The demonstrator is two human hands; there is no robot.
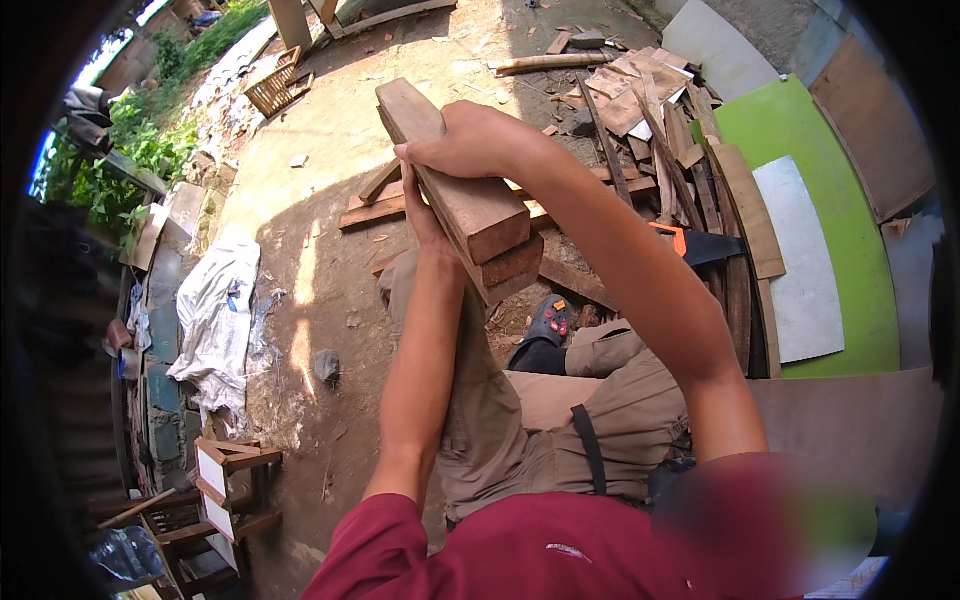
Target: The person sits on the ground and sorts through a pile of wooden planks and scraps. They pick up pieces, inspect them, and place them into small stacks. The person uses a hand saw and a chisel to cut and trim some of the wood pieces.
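Note:
Held up in front of me is a stack of brown wooden blocks: a thick upper block (485,208) with a second, darker block (515,266) pressed beneath it. My right hand (475,142) wraps over the top of the upper block, thumb stretched across toward the left edge. Along the left side, my left hand (425,218) is closed against the stack, its fingertips mostly out of sight behind the wood. The stack slants, its far end up and to the left, above my bent knee.
Loose boards (385,205) lie on the ground beyond the blocks. To the right, a handsaw (705,247) with an orange handle rests on a scrap-wood pile (650,110), beside a green panel (850,200). A white sack (222,310) and a wooden frame (215,495) are at left.

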